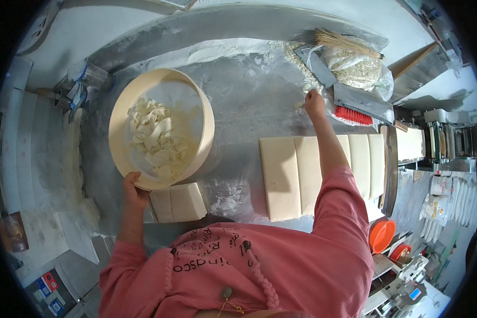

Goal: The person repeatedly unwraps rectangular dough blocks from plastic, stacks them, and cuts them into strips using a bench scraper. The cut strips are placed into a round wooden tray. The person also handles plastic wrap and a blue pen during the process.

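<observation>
My left hand (136, 194) grips the lower left rim of a round wooden-framed sieve (208, 119). Curled, pale dough scraps (151, 127) and yellowish crumbs lie on its mesh. At the back right, my right hand (315, 104) is down near the metal worktop (238, 99) with its fingers curled. Pale scraps (312, 85) lie right at those fingers; whether they are held is hidden. Under my right forearm stretches a row of flat dough slabs (280, 175), partly covered by the arm. Smaller dough slabs (187, 202) sit below the sieve, near my body.
A metal blade (316, 65), a broad scraper (361, 103) and a red-bristled brush (353, 115) lie beyond my right hand. Behind them are a straw whisk (346, 41) and a filled plastic bag (355, 67). White flour (222, 47) lines the worktop's back edge. Orange basins (381, 236) stand right.
</observation>
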Tool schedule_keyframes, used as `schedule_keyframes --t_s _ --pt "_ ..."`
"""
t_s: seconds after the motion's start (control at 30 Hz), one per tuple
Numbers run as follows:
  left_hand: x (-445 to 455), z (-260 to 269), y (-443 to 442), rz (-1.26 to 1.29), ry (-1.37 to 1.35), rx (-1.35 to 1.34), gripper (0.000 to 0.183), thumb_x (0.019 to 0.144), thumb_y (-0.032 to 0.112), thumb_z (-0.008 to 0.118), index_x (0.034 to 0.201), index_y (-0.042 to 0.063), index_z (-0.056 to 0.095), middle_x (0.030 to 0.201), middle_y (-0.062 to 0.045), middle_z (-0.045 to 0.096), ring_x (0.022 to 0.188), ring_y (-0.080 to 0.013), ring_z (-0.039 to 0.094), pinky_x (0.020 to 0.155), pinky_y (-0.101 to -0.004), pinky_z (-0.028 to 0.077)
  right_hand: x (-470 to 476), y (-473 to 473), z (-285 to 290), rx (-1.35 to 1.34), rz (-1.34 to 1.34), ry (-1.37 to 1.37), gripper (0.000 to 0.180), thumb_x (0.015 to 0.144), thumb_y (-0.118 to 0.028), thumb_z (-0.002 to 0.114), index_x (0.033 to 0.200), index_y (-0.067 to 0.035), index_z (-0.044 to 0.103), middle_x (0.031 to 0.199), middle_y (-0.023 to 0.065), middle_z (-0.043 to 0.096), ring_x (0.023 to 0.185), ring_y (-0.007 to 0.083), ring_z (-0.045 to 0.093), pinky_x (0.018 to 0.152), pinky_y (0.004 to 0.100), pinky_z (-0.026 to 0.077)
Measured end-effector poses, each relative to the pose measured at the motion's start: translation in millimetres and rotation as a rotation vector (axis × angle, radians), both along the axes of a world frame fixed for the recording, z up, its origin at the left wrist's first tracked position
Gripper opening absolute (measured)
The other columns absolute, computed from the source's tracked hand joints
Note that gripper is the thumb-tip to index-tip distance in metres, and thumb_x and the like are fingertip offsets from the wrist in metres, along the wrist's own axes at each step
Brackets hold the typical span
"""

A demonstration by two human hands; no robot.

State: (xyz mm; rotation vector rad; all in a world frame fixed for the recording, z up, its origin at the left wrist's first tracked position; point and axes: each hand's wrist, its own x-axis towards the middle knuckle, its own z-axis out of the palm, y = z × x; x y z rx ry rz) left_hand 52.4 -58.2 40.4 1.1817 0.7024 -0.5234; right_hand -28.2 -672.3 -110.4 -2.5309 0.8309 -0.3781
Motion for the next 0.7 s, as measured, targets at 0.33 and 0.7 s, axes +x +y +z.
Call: schedule_keyframes --t_s 0.33,0.7 --pt "-0.5 7.0 -29.1 0.004 -0.029 0.121 0.043 0.078 0.022 0.062 0.115 0.002 0.050 0.109 -0.014 0.057 0.101 -0.0272 0.058 0.085 -0.0428 0.049 54.8 115.5 152.9 0.762 0.187 -0.225 0.016 0.082 -0.006 0.059 0.096 0.001 0.062 0.077 0.0103 0.064 0.070 0.0187 0.061 0.065 0.0294 0.050" --pt "-18.4 -1.0 -10.6 -0.283 -0.290 -0.183 0.045 0.081 0.035 0.062 0.115 0.007 0.053 0.113 -0.009 0.059 0.098 -0.0239 0.061 0.085 -0.0392 0.048 -28.1 374.2 172.4 1.070 0.056 -0.347 0.063 0.084 -0.033 0.058 0.137 -0.012 0.031 0.123 0.0207 0.047 0.108 0.0328 0.054 0.075 0.0497 0.054"
